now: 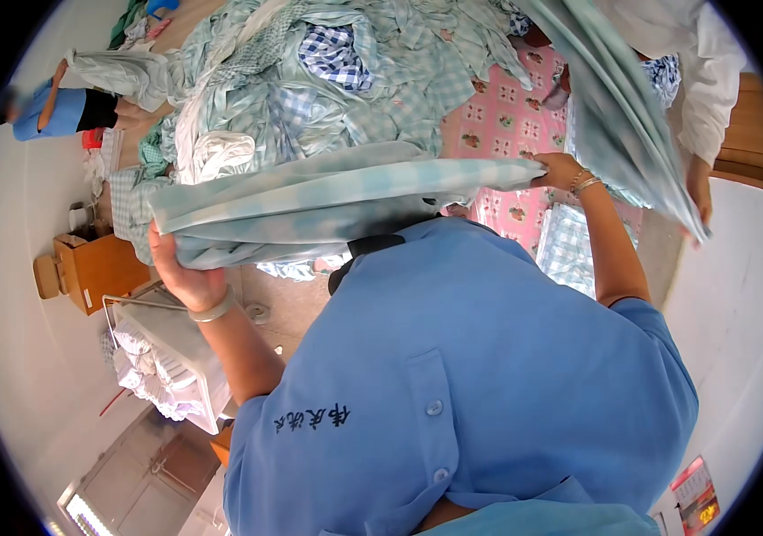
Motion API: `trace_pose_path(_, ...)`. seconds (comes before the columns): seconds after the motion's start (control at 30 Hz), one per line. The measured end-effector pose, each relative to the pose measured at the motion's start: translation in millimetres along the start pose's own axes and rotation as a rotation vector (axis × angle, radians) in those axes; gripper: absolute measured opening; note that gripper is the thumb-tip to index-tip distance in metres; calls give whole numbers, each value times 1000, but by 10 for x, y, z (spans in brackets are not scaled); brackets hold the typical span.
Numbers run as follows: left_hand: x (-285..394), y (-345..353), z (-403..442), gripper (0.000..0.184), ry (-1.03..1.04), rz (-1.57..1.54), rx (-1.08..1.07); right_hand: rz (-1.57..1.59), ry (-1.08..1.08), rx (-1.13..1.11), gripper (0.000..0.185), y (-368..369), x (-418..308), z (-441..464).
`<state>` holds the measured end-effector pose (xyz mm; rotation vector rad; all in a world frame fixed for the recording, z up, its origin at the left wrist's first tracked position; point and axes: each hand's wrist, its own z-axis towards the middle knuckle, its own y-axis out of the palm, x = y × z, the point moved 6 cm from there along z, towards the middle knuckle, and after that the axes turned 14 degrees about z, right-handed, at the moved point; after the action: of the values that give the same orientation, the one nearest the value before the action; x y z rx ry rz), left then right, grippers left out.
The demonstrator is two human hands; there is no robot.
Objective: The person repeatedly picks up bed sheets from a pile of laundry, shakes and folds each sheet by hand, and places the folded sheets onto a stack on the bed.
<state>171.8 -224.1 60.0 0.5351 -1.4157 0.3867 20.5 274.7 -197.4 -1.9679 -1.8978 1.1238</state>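
Note:
A pale green-and-white checked cloth [310, 197] is stretched lengthwise between my two hands in front of my waist, hanging in loose folds. My left hand [189, 275] is closed on its left end, with the thumb against the edge. At the opposite end, my right hand [560, 171] pinches a gathered corner. Beneath my right forearm lies a folded blue-green checked cloth [567, 246]. Beyond the stretched cloth, a big heap of green checked cloths [381, 112] spreads out, with a navy-and-white checked piece [335, 57] on top.
To the right, a person in a white sleeve [706, 89] holds another green cloth [623, 107] close to my right hand. A person in blue [35, 112] holds pale fabric at far left. Pink patterned fabric [498, 121] lies ahead. A cardboard box [100, 271] and white cart [212, 384] stand left.

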Motion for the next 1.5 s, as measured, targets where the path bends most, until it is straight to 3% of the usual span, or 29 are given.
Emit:
trace_pose_path(0.07, -14, -117, 32, 27, -11, -12, 20, 609, -105, -30, 42, 85, 92, 39)
trace_pose_path(0.17, 2, -198, 58, 28, -42, -68, 93, 870, -94, -57, 37, 101, -8, -136)
trace_pose_path(0.3, -32, -386, 117, 27, -46, -105, 121, 838, -210, -39, 30, 345, -107, -256)
trace_pose_path(0.37, -46, -476, 144, 26, -41, -145, 143, 528, -219, 196, 28, 277, -174, -323)
trace_pose_path(0.4, -45, -488, 143, 26, -40, -145, 143, 483, -35, 389, 27, 227, -116, -378)
trace_pose_path(0.43, -42, -494, 139, 26, -45, -147, 150, 484, -34, 389, 27, 228, -193, -397)
trace_pose_path(0.5, -46, -507, 138, 26, -52, -148, 156, 773, -231, 687, 29, 78, -273, -523)
trace_pose_path(0.57, -56, -537, 149, 26, -53, -153, 150, 937, -305, 635, 30, 131, -270, -522)
trace_pose_path(0.63, -52, -548, 157, 26, -48, -169, 110, 1267, -196, 161, 31, 331, -292, -500)
trace_pose_path(0.67, -53, -545, 164, 26, -44, -185, 76, 1318, -148, 99, 24, 439, -147, -432)
trace_pose_path(0.7, -53, -564, 173, 26, -43, -190, 72, 1317, -149, 106, 24, 481, -8, -391)
trace_pose_path(0.77, -72, -573, 190, 26, -58, -164, 62, 1272, 103, 245, 19, 486, 225, -407)
trace_pose_path(0.83, -71, -534, 174, 27, -69, -152, 106, 1295, 107, 348, 17, 473, 387, -312)
trace_pose_path(0.9, -76, -542, 164, 27, -81, -135, 152, 1516, -187, 661, 18, 372, 601, -199)
trace_pose_path(0.93, -82, -557, 160, 27, -76, -141, 155, 1711, -196, 703, 18, 236, 417, -271)
trace_pose_path(0.97, -96, -571, 163, 27, -72, -147, 158, 1709, -196, 708, 18, 188, 359, -266)
trace_pose_path(1.03, -153, -609, 180, 27, -94, -158, 146, 2135, -352, 599, 19, 97, 293, -188)
trace_pose_path(1.1, -227, -720, 201, 27, -109, -165, 144, 2154, -352, 534, 19, 84, 254, -130)
trace_pose_path(1.17, -338, -845, 232, 26, -124, -237, 155, 2286, -278, 284, 19, 98, -19, -126)
trace_pose_path(1.3, -363, -905, 156, 30, -133, -223, 175, 2153, -217, 161, 23, 74, -278, -187)
trace_pose_path(1.37, -276, -828, 93, 35, -120, -14, 27, 2088, -261, 136, 23, -13, -452, -252)
trace_pose_path(1.4, -375, -937, 120, 36, -130, 132, -218, 1938, -357, 173, 22, -143, -534, -327)
trace_pose_path(1.43, -439, -1156, 177, 36, -125, 129, -194, 1780, -451, 200, 21, -300, -664, -418)
trace_pose_path(1.5, -808, -1414, 184, 28, -485, 408, -402, 1605, -506, 207, 20, -506, -892, -504)
